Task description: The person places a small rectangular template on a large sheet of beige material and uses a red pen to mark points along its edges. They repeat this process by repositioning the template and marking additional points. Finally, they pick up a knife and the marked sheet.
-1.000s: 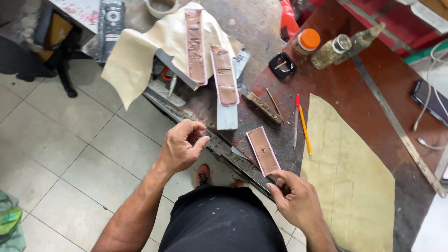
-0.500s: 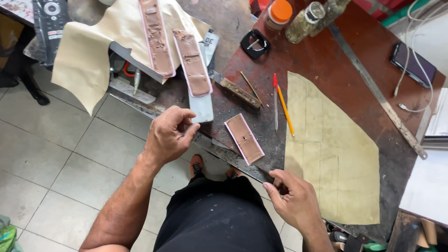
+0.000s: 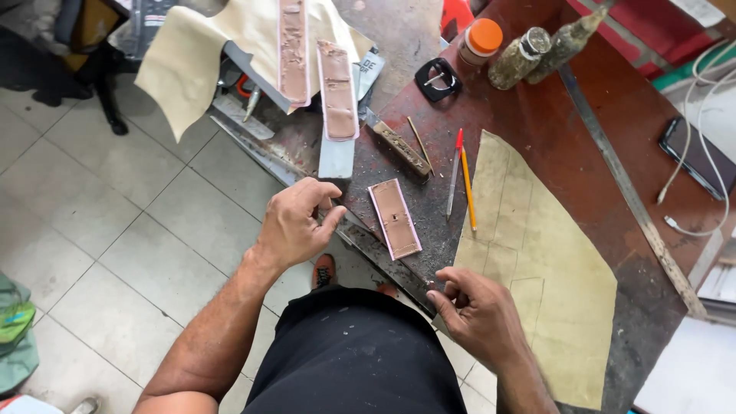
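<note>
Surface: worn workbench (image 3: 537,130) standing over pale floor tiles.
Left hand (image 3: 295,222): pinching one end of a dark strap (image 3: 383,257) lying along the bench edge.
Right hand (image 3: 479,310): gripping its other end.
Nearby: pink leather rectangle (image 3: 395,218) lying just beside the strap.

Both arms are bare, no sleeves, watch or rings that I can spot. Black shorts or trousers with pale specks on them. Looks like an orange sandal (image 3: 324,270) below, though it's mostly hidden.

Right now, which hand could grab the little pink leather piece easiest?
Probably the left hand: it rests at the table edge right beside the small pink leather strip. The right hand sits lower, pinching the dark metal bar's end.
</note>
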